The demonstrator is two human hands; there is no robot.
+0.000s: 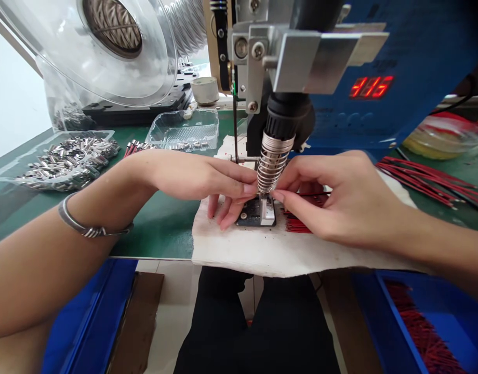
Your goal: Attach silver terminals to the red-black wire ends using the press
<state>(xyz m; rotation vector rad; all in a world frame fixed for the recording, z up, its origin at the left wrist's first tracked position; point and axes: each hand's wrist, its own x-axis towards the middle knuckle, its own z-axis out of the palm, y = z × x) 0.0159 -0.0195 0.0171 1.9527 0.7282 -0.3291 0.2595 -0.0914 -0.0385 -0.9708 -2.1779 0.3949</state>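
Observation:
Both hands meet at the tip of a soldering machine's iron, wrapped in a coiled metal spring (pixel 273 163). My left hand (pixel 208 182) is just left of the tip, thumb and index finger pinched together, the other fingers lowered. Whatever it pinches is hidden. On the other side, my right hand (pixel 332 192) is closed, its thumb and index finger pinching close to the tip. A thin dark wire (pixel 320 194) runs through that hand. Below the tip stands a small metal block (pixel 267 212) on a black base (pixel 249 217). Red wires (pixel 297 224) lie beneath my right hand.
The blue machine body (pixel 340 124) with a lit red display (pixel 371 87) stands behind. At left are a tray of small metal parts (pixel 73 161), a clear plastic box (pixel 184 130) and a large clear reel (pixel 153 52). More red wires (pixel 429 179) lie right, above a blue bin (pixel 449 311).

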